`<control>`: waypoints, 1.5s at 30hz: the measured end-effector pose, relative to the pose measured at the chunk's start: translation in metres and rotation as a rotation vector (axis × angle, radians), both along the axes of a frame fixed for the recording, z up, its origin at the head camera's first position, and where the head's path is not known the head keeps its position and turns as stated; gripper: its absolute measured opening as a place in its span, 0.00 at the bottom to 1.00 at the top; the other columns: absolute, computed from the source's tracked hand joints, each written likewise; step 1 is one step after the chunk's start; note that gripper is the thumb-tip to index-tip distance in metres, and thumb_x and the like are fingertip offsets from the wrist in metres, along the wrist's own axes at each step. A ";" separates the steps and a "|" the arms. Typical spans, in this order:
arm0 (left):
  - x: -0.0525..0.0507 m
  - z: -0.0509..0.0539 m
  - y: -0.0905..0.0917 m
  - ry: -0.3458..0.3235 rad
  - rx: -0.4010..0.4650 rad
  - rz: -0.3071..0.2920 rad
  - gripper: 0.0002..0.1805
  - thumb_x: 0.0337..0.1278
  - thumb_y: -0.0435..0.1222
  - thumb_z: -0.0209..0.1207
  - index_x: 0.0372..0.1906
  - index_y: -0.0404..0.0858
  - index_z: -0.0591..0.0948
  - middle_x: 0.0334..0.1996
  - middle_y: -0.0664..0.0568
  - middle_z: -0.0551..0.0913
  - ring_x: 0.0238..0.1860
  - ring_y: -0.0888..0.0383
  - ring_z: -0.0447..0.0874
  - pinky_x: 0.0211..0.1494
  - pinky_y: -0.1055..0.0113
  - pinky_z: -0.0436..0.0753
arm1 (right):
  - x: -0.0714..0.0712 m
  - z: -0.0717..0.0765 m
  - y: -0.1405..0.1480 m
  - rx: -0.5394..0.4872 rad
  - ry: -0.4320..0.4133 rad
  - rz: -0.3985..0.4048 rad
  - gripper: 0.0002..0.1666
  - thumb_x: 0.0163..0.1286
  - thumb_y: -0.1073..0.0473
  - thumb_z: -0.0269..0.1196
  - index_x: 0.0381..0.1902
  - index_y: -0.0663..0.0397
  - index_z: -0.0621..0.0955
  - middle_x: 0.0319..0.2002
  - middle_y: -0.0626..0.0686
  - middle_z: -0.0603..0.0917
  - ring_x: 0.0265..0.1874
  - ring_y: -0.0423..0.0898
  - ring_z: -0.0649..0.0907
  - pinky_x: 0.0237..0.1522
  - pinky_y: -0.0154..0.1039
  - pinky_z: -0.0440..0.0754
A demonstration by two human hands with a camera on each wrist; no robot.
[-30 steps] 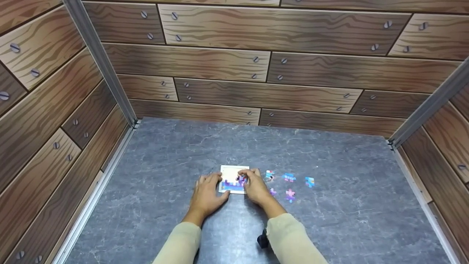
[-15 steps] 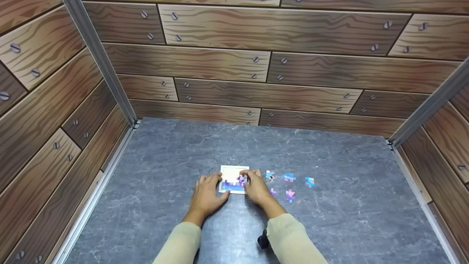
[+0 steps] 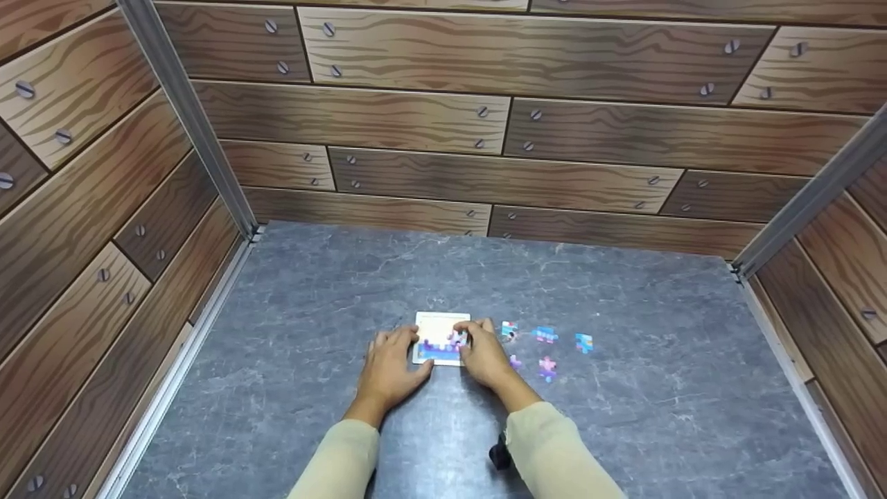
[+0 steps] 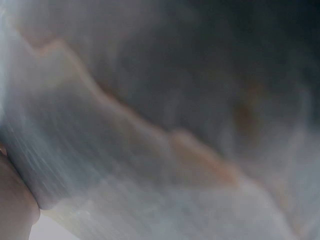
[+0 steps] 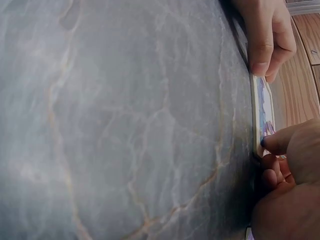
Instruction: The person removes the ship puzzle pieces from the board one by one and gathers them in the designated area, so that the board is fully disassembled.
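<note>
A small white puzzle tray [image 3: 435, 321] lies on the grey tabletop in the head view, with blue and purple pieces along its lower part. My left hand [image 3: 389, 369] holds its left side, fingers at the left edge and thumb at the near edge. Over the tray's right side, my right hand [image 3: 483, 353] pinches a colourful puzzle piece [image 3: 455, 338] between thumb and fingers, low against the tray. In the right wrist view both the left hand [image 5: 267, 37] and right hand [image 5: 295, 175] meet the tray's edge [image 5: 257, 107]. The left wrist view is too blurred for detail.
Several loose jigsaw pieces lie right of the tray, among them a blue one [image 3: 545, 334], a farther blue and orange one [image 3: 584, 342] and a pink one [image 3: 547, 367]. Wood-patterned walls [image 3: 402, 125] enclose the tabletop [image 3: 332, 277] at the back and sides.
The right hand has shifted very slightly right over the tray with the piece. The left hand stays at the tray's side, and the loose pieces lie as before.
</note>
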State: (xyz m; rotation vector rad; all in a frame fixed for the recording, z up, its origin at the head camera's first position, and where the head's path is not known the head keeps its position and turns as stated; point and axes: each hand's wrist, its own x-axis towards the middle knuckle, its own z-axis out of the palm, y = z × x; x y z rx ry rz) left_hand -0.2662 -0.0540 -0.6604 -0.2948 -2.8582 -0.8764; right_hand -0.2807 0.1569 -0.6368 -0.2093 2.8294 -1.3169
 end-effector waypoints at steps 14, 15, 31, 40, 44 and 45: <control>0.000 -0.002 -0.001 0.010 0.018 -0.018 0.28 0.60 0.55 0.70 0.60 0.45 0.83 0.71 0.54 0.83 0.66 0.47 0.78 0.71 0.45 0.74 | -0.001 0.018 0.010 0.000 0.013 0.049 0.25 0.73 0.73 0.63 0.67 0.61 0.82 0.51 0.56 0.74 0.44 0.47 0.76 0.52 0.42 0.78; 0.000 -0.002 0.000 0.008 0.020 -0.018 0.28 0.60 0.56 0.70 0.60 0.45 0.83 0.71 0.54 0.83 0.66 0.47 0.78 0.71 0.45 0.74 | -0.001 0.019 0.012 0.004 0.027 0.054 0.26 0.72 0.73 0.64 0.67 0.61 0.82 0.52 0.57 0.74 0.45 0.47 0.77 0.54 0.44 0.79; 0.001 -0.001 0.000 -0.001 0.016 -0.019 0.28 0.61 0.56 0.70 0.60 0.46 0.83 0.71 0.54 0.83 0.65 0.47 0.78 0.72 0.46 0.73 | 0.016 0.022 0.066 0.229 0.084 0.177 0.23 0.76 0.65 0.66 0.68 0.54 0.83 0.54 0.51 0.78 0.47 0.44 0.81 0.55 0.49 0.85; 0.000 -0.003 0.001 -0.002 0.009 -0.012 0.27 0.62 0.56 0.70 0.59 0.47 0.83 0.72 0.56 0.82 0.67 0.49 0.77 0.71 0.47 0.74 | 0.033 0.020 0.104 0.223 0.127 0.162 0.25 0.74 0.67 0.67 0.67 0.54 0.83 0.55 0.49 0.79 0.50 0.44 0.82 0.58 0.48 0.84; 0.000 -0.002 0.000 -0.006 0.000 -0.007 0.27 0.62 0.56 0.70 0.60 0.47 0.83 0.72 0.57 0.82 0.66 0.50 0.77 0.69 0.47 0.74 | 0.038 0.019 0.120 0.202 0.122 0.131 0.26 0.73 0.67 0.68 0.67 0.52 0.84 0.54 0.48 0.80 0.49 0.42 0.82 0.56 0.44 0.83; 0.000 -0.002 0.000 -0.006 -0.001 -0.006 0.27 0.62 0.56 0.70 0.60 0.48 0.83 0.71 0.57 0.82 0.66 0.50 0.77 0.69 0.47 0.74 | 0.039 0.018 0.125 0.203 0.121 0.123 0.26 0.73 0.68 0.68 0.67 0.52 0.84 0.53 0.48 0.80 0.47 0.41 0.81 0.54 0.42 0.83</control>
